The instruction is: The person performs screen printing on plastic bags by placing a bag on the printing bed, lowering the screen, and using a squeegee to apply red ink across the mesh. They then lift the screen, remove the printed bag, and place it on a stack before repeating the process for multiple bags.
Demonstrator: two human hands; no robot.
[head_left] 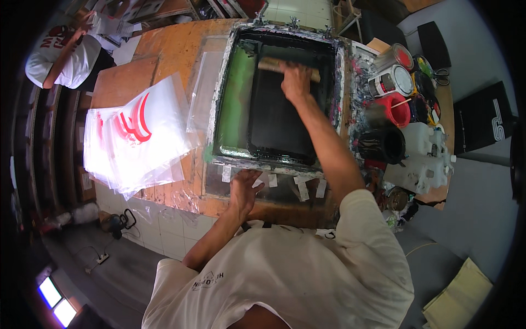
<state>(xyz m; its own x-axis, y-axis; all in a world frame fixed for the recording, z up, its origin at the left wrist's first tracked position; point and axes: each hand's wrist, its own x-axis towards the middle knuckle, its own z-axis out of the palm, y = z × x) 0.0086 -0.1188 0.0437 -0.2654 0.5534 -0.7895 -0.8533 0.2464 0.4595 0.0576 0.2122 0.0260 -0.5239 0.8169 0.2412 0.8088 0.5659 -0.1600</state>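
A screen-printing frame lies on the table in front of me, its rim crusted with white and dark ink. Its mesh is green at the left and covered by black ink over the middle and right. Near the far end of the mesh, my right hand grips a wooden-handled squeegee, which lies crosswise; its blade edge is hidden. My left hand is at the near edge of the frame, fingertips touching the rim and thumb apart.
Left on the wooden table lies a stack of clear plastic bags with red print. Ink cans, a red tub, a black pot and translucent jugs crowd the right. Another person stands at the far left.
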